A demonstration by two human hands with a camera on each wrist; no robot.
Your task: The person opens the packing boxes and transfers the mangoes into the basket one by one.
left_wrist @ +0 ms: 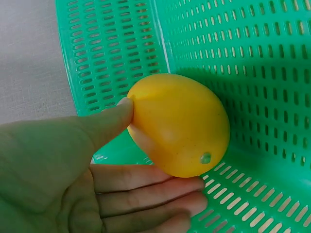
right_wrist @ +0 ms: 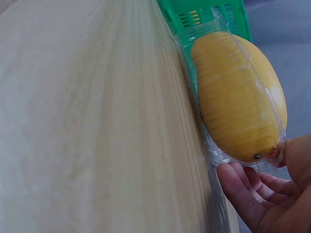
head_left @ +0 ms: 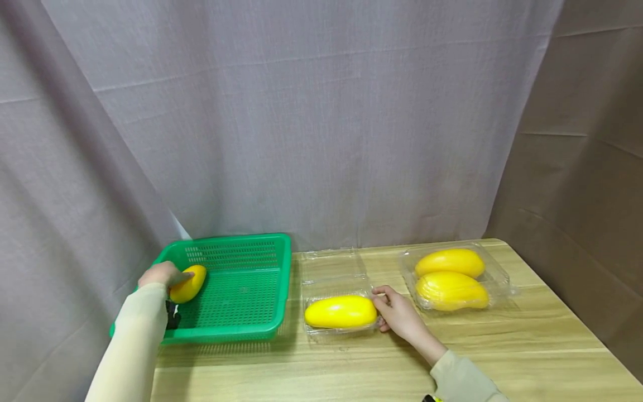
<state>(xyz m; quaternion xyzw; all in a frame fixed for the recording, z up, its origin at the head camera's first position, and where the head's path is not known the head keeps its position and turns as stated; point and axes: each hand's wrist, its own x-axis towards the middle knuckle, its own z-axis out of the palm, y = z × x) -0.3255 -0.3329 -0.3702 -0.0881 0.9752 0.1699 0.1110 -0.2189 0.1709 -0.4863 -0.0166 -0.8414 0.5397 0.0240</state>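
Note:
My left hand [head_left: 163, 273] is inside the green basket [head_left: 241, 333] at its left side, gripping a yellow mango [head_left: 188, 285]. In the left wrist view the thumb presses one side of the mango [left_wrist: 180, 126] and the fingers lie beneath it; its small green stem end shows. Mid-table stands a clear plastic clamshell box [head_left: 334, 271], its lid laid back, with one yellow mango [head_left: 341, 311] lying lengthwise in it. My right hand [head_left: 399, 315] pinches the box's right end. In the right wrist view the thumb is partly hidden behind the box wall.
To the right, another clear plastic box [head_left: 494, 279] holds two yellow mangoes [head_left: 452, 290] side by side. The wooden table [head_left: 351, 371] has a grey curtain [head_left: 321, 139] behind it and a brown one at the right.

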